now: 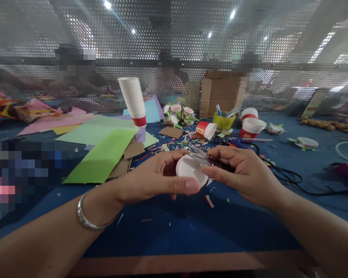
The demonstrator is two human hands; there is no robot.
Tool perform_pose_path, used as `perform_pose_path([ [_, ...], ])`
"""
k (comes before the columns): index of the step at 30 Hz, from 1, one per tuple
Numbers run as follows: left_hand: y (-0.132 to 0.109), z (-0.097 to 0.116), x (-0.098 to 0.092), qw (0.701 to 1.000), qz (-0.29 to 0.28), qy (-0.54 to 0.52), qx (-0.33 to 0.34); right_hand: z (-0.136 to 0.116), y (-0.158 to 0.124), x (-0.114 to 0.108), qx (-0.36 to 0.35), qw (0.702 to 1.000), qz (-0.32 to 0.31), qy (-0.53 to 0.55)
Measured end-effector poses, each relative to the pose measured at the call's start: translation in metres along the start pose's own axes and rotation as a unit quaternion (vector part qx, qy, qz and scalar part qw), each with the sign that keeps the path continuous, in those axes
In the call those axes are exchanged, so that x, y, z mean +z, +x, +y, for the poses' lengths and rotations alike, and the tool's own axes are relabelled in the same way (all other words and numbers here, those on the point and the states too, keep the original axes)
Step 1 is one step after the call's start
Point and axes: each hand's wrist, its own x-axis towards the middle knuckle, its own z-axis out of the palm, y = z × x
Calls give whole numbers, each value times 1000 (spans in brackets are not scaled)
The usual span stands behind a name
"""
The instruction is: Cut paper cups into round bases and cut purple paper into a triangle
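And here, over the blue table (191, 235), both hands are busy! The left hand (153, 175), silver bracelet (85, 216) on its wrist, is clamped on a white disc (188, 172), thumb across the near side, the other fingers round the far side. In comes the right hand (245, 172), closed round the scissors (204, 157), blades pointing leftward at the disc's upper rim; from where I stand, I can't tell whether they bite it. That disc sits up between the two hands, above the table and a scatter of scraps (209, 201). Just beyond, a red cup (202, 129) lies tipped on its side, near the yellow holder (224, 121) with pens in it. Over to the left, green paper (104, 156) spreads wide, and a tall cup stack (132, 98) leans behind it! Out right, a black cord (292, 177) snakes over the table, and a white-topped piece (306, 143) with green paper limbs lies near it.
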Motion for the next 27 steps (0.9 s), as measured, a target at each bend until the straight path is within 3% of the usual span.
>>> perform_pose_path([
  [4,0,1,-5,999,30,11,-13,2,0,1,6,1000,16,11],
  [13,4,-1,-3,998,-19,-36,-43,2,2,1,-3,998,33,52],
  [20,6,-8,2,983,-58,-166,-59,2,4,2,6,999,29,31],
  [27,10,-15,1,975,-27,-216,-41,6,4,4,7,999,34,40],
])
